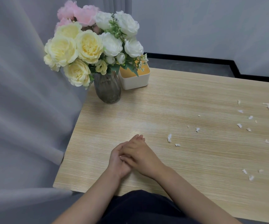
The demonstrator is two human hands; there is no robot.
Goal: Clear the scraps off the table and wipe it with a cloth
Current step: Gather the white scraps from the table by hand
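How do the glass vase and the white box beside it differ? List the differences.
The vase is dark smoky glass, round and ribbed; the white box is opaque and rectangular with rounded corners. The vase holds a bouquet of cream, white and pink flowers; the box shows only an orange-yellow top. The vase stands taller and nearer the person. Both stand upright at the far left corner of the table, side by side.

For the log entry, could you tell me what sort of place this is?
Probably a staged room corner, home or office: a wooden table, a vase of flowers and grey curtains.
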